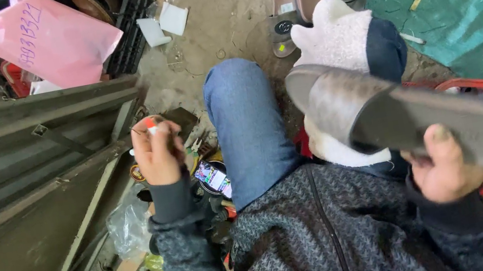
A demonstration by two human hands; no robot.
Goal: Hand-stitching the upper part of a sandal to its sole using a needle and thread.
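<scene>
The right hand (449, 168) is clamped on the heel end of a grey slide sandal (410, 115), sole up, its long axis running up-left over the knee toward the left hand (157, 151), well apart and pinched around a small tube (151, 125).
</scene>
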